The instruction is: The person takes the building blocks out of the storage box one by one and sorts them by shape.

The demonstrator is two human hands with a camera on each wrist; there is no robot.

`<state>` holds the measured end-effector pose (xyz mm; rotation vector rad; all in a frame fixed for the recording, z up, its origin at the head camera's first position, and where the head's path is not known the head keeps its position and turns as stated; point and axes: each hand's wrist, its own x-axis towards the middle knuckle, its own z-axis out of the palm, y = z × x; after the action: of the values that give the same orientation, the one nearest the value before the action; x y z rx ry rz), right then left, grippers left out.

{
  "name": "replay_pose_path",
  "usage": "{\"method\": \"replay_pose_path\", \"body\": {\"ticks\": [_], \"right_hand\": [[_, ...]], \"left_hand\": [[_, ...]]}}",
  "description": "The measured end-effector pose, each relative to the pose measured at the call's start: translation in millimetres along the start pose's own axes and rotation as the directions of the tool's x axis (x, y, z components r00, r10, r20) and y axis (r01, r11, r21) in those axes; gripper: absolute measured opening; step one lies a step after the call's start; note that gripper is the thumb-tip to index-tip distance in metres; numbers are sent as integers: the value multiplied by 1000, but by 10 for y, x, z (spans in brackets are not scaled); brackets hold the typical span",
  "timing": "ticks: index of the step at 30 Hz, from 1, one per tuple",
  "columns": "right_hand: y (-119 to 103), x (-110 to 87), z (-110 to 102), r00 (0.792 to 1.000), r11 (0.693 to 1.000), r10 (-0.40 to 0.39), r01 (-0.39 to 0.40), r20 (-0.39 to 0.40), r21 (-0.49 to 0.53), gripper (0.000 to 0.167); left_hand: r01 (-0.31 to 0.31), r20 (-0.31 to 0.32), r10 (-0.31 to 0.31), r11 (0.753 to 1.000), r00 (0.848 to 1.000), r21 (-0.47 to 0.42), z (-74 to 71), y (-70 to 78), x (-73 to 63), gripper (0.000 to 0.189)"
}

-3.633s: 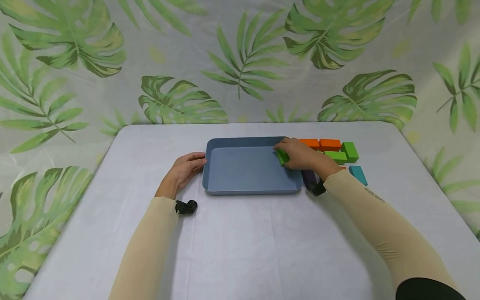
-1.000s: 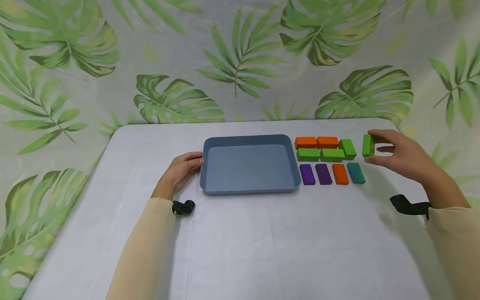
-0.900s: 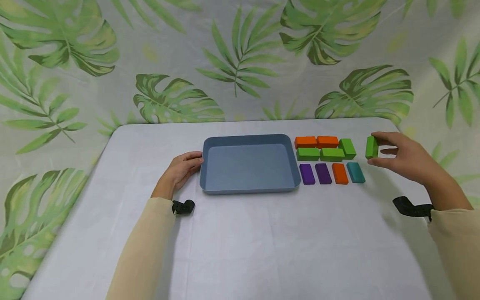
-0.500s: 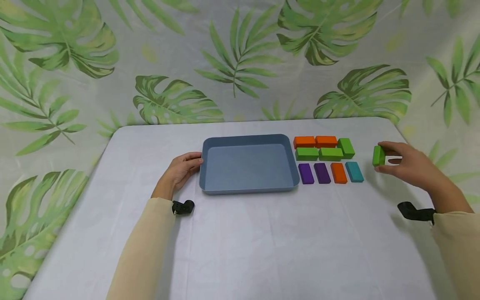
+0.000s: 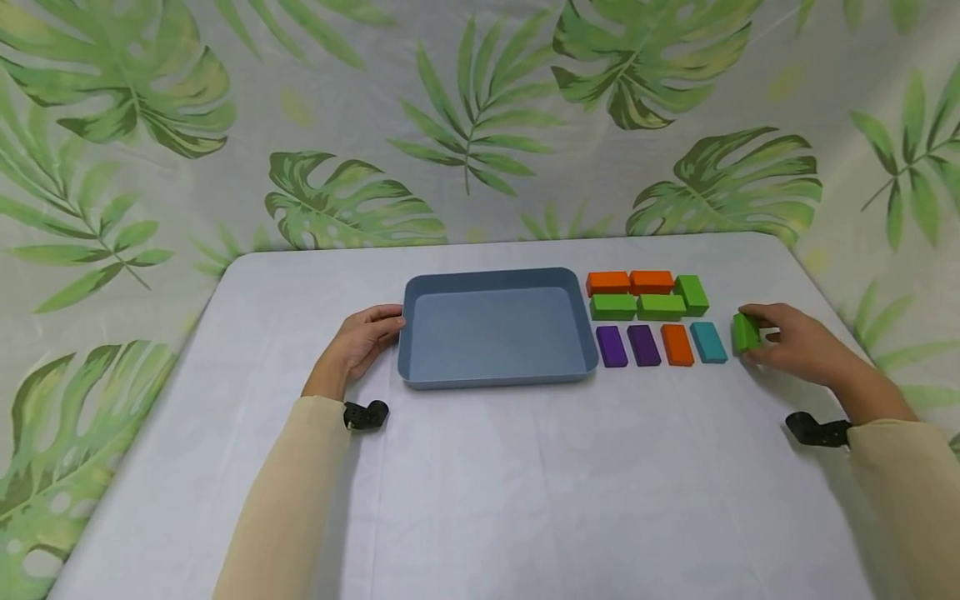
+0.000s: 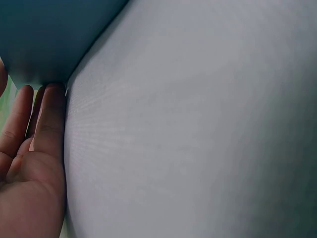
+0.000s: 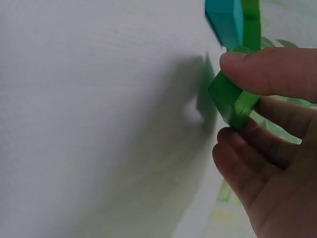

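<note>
Between thumb and fingers, my right hand (image 5: 798, 346) pinches a green block (image 5: 746, 333) just right of the teal block (image 5: 708, 342). In the right wrist view the green block (image 7: 230, 99) is tilted close over the white cloth, its shadow beside it, with the thumb (image 7: 272, 73) across its top. My left hand (image 5: 360, 346) rests at the left end of a blue-grey tray (image 5: 498, 382), and nothing lies in the tray. Seen from the left wrist, the straight fingers (image 6: 49, 119) touch the tray's outer wall (image 6: 54, 39).
Right of the tray, orange blocks (image 5: 651, 282) and green blocks (image 5: 662, 307) lie in two back rows, with another green block (image 5: 692, 295) at their end. In front lie purple blocks (image 5: 612, 347) and an orange block (image 5: 678, 345). A leaf-print cloth (image 5: 480, 125) hangs behind the table.
My right hand was over the tray's right end with a green block, then carried it right past the other blocks and lowered it toward the table. My left hand has stayed at the tray.
</note>
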<state>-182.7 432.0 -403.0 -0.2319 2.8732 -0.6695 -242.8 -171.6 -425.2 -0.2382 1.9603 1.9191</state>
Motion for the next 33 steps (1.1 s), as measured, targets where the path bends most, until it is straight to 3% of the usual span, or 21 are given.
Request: {"method": "replay_pose_path", "body": {"ticks": [11,24,30,33], "right_hand": [[-18,12,50,999,1000,-5,6,34,-11,67],[-53,38,38,997,994,7,1,73,-106,66],[-55,32,25,996,998,16,-11,84,-68,74],[-38,-14,6,999,1000,-2,3,47,-26,75]], "left_hand": [[9,4,-9,1000,1000,-9,-4,6,8,51],[5,11,-5,1000,1000,-11,-11,-18,24,50],[-2,13,2,1000,1000,-11,-21,-18,20,50],[-3,8,3,1000,1000,-10,-22,-17,19,50]]}}
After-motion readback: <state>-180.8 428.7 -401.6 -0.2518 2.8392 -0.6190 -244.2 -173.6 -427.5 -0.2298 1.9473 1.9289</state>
